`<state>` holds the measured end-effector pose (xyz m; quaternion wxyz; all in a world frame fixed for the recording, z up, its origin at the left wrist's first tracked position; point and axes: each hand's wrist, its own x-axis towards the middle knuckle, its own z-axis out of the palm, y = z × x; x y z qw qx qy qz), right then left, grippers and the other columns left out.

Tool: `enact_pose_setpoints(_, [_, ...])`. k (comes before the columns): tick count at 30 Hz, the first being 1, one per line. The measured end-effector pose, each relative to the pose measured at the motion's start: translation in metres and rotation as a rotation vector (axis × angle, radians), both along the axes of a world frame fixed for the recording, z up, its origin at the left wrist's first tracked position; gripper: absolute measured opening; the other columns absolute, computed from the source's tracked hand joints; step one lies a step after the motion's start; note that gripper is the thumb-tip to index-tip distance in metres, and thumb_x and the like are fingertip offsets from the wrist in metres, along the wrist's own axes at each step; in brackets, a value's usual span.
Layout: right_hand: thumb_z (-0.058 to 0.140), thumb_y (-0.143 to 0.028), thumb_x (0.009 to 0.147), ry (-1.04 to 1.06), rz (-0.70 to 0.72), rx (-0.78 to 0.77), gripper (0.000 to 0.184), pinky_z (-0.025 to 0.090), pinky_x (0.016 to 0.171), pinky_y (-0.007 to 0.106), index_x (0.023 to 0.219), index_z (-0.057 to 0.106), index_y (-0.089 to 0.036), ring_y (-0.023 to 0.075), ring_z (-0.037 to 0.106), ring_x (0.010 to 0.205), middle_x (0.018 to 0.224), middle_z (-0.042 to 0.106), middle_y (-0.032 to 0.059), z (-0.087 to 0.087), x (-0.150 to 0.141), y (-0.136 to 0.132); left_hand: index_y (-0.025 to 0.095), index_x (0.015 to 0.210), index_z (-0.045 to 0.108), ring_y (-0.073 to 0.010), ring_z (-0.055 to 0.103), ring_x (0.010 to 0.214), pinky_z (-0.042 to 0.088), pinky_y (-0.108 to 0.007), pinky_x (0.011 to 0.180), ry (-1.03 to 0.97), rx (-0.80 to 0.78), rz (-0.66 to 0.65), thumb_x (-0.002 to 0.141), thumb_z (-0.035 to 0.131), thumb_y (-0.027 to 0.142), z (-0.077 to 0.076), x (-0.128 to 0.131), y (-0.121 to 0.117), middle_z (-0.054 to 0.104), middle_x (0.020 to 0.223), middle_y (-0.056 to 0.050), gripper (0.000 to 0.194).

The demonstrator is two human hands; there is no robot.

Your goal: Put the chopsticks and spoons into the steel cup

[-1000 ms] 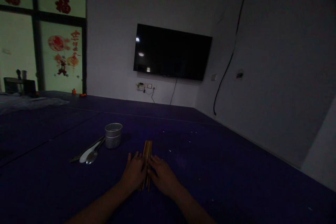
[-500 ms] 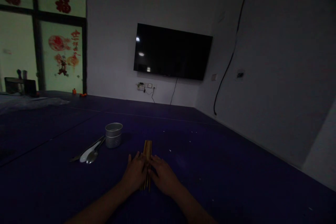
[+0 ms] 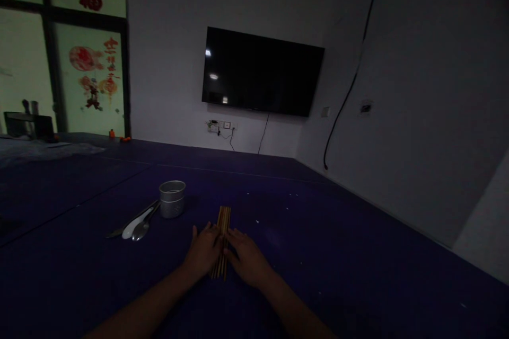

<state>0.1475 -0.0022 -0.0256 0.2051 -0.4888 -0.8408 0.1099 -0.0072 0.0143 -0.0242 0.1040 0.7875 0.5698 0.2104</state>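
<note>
A bundle of wooden chopsticks [image 3: 224, 216] lies lengthwise on the dark blue tabletop in front of me. From its left side my left hand [image 3: 203, 254] closes on it, fingers against the sticks and thumb side inward. My right hand [image 3: 247, 258] presses in from the opposite side, its fingertips over the middle of the bundle. The upper ends poke out beyond my fingers, and the lower ends fan slightly between my wrists. To the left stands a grey metal cup [image 3: 172, 204]. Beside it lie a white spoon [image 3: 134, 226], a metal spoon [image 3: 140, 230] and a dark slim utensil [image 3: 118, 232].
Small white scraps [image 3: 257, 221] dot the table to the right. Clear plastic sheeting [image 3: 51, 151] and a dark holder [image 3: 29, 125] are at the far left, with small orange objects [image 3: 124, 139] near the far edge. A television [image 3: 262, 71] hangs on the wall.
The view has tipped slightly downward in the scene's framing, so everything sits a little higher. Both hands stay on the chopsticks, whose lower ends have shifted slightly left.
</note>
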Motion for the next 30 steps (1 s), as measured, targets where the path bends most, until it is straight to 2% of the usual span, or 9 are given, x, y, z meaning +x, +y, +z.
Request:
enact_pose_setpoints(9, [0.037,-0.034,0.091,-0.018,0.009,0.003,0.048,0.027,0.107,0.046,0.136,0.043,-0.016,0.0251,0.031,0.133,0.141,0.042,0.0110,-0.0050,0.0010,0.0057,0.021,0.117,0.057,-0.0266,0.034,0.133,0.012,-0.063,0.106,-0.038,0.008,0.012,0.089,0.030,0.017,0.0008,-0.0053,0.0062,0.056,0.130,-0.008,0.039])
enact_pose_setpoints(19, [0.038,-0.034,0.092,-0.032,0.012,0.011,0.047,0.027,0.107,0.046,0.135,0.043,-0.017,0.0256,0.032,0.132,0.141,0.041,0.0111,-0.0033,0.0009,0.0064,0.023,0.120,0.056,-0.0269,0.035,0.132,0.013,-0.062,0.106,-0.044,0.004,0.005,0.088,0.032,0.018,0.0035,-0.0064,0.0058,0.056,0.130,-0.006,0.040])
enact_pose_setpoints(24, [0.039,-0.033,0.091,-0.022,0.019,0.028,0.046,0.028,0.106,0.046,0.135,0.043,-0.021,0.0248,0.033,0.132,0.141,0.042,0.0090,-0.0058,0.0014,0.0080,0.025,0.119,0.056,-0.0271,0.036,0.131,0.014,-0.063,0.106,-0.059,0.015,-0.006,0.088,0.032,0.017,0.0036,-0.0062,0.0049,0.057,0.128,-0.005,0.041])
enact_pose_setpoints(30, [0.039,-0.033,0.091,-0.032,-0.023,0.042,0.044,0.029,0.106,0.044,0.130,0.050,-0.017,0.0250,0.037,0.129,0.136,0.048,0.0110,-0.0017,0.0008,0.0068,0.022,0.118,0.057,-0.0267,0.037,0.130,0.015,-0.061,0.107,-0.092,0.022,0.010,0.088,0.032,0.017,0.0030,-0.0052,0.0041,0.057,0.129,-0.006,0.039])
